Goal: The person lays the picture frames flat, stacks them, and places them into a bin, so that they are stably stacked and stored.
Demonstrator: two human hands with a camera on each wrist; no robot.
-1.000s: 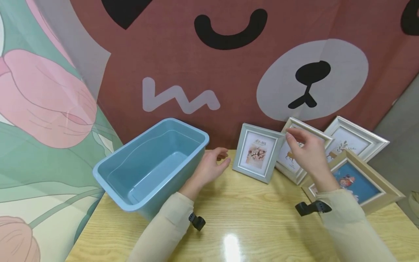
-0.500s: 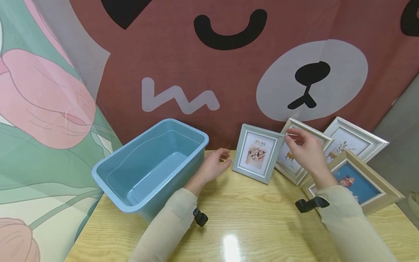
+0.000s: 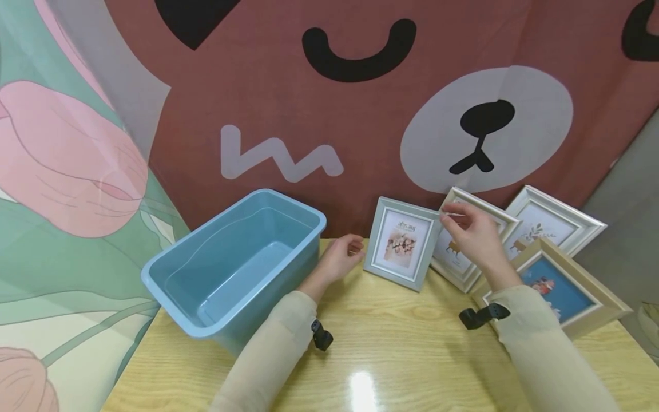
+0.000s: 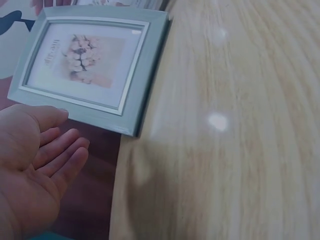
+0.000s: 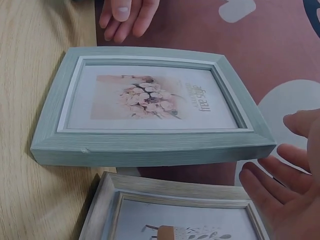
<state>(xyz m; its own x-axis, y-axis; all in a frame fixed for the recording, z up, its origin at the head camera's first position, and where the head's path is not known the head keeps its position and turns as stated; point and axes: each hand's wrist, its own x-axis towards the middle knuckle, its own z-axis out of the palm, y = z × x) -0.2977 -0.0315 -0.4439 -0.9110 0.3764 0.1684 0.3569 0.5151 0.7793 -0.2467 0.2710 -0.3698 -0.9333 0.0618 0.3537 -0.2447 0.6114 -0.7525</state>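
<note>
The frame (image 3: pixel 401 243) stood on the surface (image 3: pixel 396 337). Between it and the tub (image 3: pixel 257 313), the left hand (image 3: pixel 338 257) was loosely spread; the right hand (image 3: pixel 475 236), also loose and bare, was at its upper corner.

Streaky-textured grey-green frame (image 5: pixel 150 102), glossy wood-grain table (image 3: pixel 396 343)

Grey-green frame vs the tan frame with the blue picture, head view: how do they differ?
Colour: the grey-green frame has a cool, muted rim; the tan frame a warm beige one.
Picture: the grey-green frame shows pale pink flowers on white; the tan frame a reddish motif on blue.
Visibility: the grey-green frame's face is unobstructed; the tan frame is partly hidden by the right sleeve.
Shared: rectangular, pale inner border.
</note>
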